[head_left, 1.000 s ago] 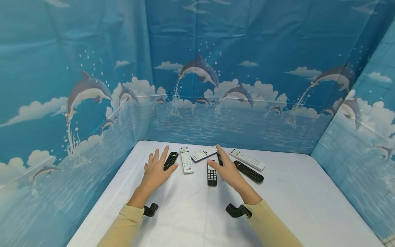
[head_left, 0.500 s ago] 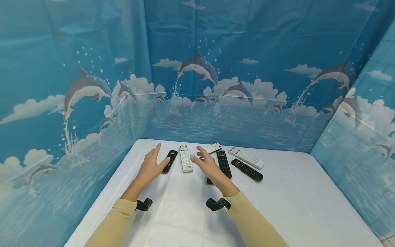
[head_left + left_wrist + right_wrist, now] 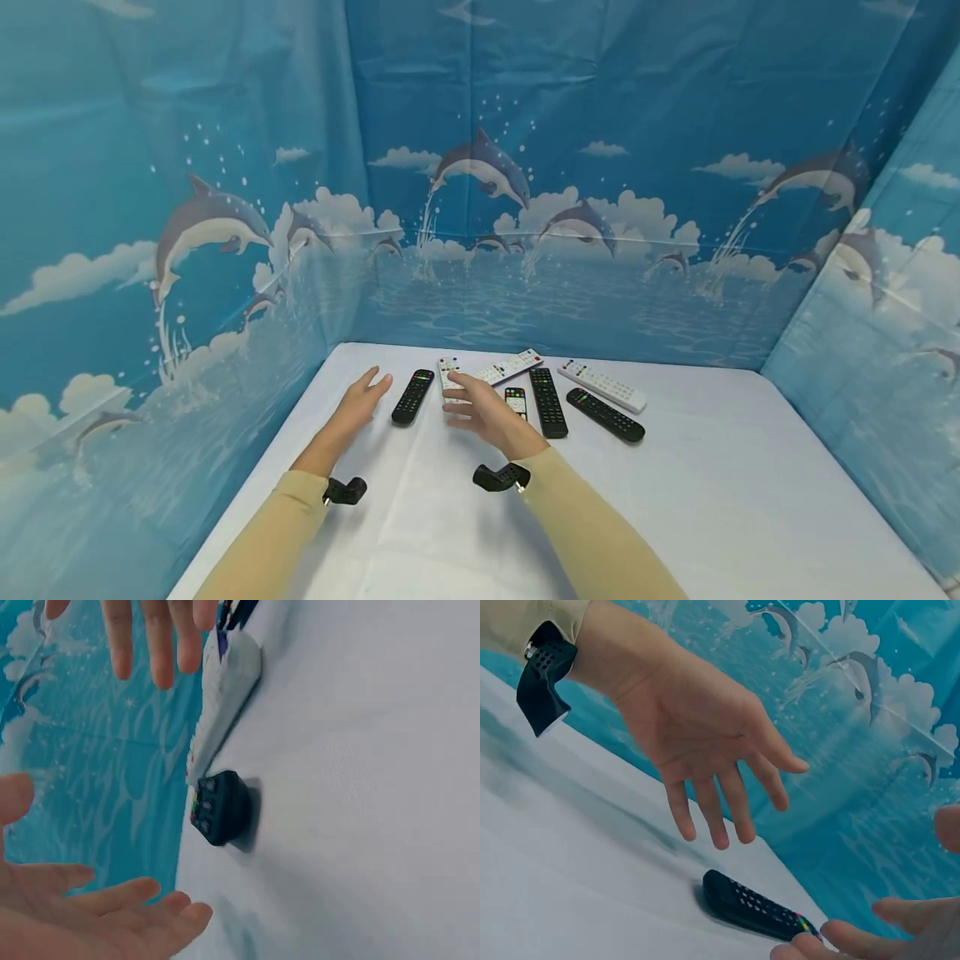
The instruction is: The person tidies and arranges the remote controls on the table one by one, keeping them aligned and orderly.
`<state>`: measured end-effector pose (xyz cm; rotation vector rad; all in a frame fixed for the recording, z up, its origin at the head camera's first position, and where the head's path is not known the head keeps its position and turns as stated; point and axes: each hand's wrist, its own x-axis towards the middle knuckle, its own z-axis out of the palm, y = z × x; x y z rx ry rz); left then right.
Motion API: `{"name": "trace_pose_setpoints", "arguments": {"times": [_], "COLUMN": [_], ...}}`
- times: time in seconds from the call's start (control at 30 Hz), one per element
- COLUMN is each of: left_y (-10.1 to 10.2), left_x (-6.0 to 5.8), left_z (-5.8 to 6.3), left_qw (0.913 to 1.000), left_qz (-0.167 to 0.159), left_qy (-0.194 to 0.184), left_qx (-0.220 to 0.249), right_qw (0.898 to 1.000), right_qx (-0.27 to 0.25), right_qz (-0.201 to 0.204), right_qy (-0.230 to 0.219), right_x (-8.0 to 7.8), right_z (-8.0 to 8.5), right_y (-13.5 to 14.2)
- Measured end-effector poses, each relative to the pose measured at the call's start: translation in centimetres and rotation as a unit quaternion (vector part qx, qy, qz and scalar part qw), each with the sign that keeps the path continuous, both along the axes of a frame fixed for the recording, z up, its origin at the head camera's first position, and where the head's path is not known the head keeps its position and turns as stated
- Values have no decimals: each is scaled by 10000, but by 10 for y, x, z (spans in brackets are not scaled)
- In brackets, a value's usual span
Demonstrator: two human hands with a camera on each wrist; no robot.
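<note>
Fingers spread, my left hand (image 3: 356,404) hovers left of a black remote control (image 3: 412,398) that lies slanted on the white cloth. My right hand (image 3: 483,408) is held in the air with its fingers pointing left, and it overlaps an upright white remote (image 3: 447,367) in the head view. Both palms face each other across the black remote, as the right wrist view shows with the left palm (image 3: 697,727) above the black remote (image 3: 754,907). Neither hand holds anything. Part of a small black remote with a white key panel (image 3: 515,400) is hidden behind my right hand.
Right of my right hand lie a slanted white remote (image 3: 512,367), a long black remote (image 3: 549,404), another black remote (image 3: 606,415) and a white remote (image 3: 602,386). A blue dolphin curtain (image 3: 480,308) borders the white-covered table (image 3: 720,483) at the back and sides.
My right hand has swept left from over the middle remotes, uncovering the long black one. My left hand has drawn slightly left, away from the leftmost black remote. The remotes lie as before.
</note>
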<state>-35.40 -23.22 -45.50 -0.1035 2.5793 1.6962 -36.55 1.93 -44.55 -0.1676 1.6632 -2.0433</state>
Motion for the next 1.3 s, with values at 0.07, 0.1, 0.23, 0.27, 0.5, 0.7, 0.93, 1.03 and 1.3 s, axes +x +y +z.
{"name": "trace_pose_setpoints", "arguments": {"times": [0.07, 0.1, 0.23, 0.27, 0.5, 0.7, 0.93, 1.03, 1.3], "left_y": [-4, -6, -13, -15, -23, -15, -7, -8, -12], "left_x": [-3, -4, -13, -16, -34, -45, -56, -59, -57], "left_z": [-7, -9, -17, -19, -24, -28, -26, -28, -35], "left_qw": [9980, 9957, 9848, 9813, 9591, 9646, 9728, 9722, 9673], "left_qz": [10, 30, -24, -61, -236, 131, 466, 586, 548], "left_qy": [-256, -379, -667, -730, -998, -1080, -1221, -1316, -1630], "left_qx": [576, 850, 1601, 1779, 2640, 2401, 1911, 1845, 1865], "right_qw": [9990, 9979, 9935, 9925, 9832, 9855, 9894, 9923, 9953], "right_qx": [-292, -421, -751, -821, -1315, -1115, -830, -550, 203], "right_qz": [111, 185, 389, 395, 451, 12, -292, -372, -443], "right_qy": [-310, -449, -761, -820, -1184, -1281, -1154, -1048, -841], "right_x": [-3, -4, -10, -12, -23, -25, -29, -30, -27], "right_z": [-5, -8, -15, -16, -22, -31, -35, -35, -37], "right_y": [-4, -5, -13, -15, -28, -42, -54, -57, -59]}}
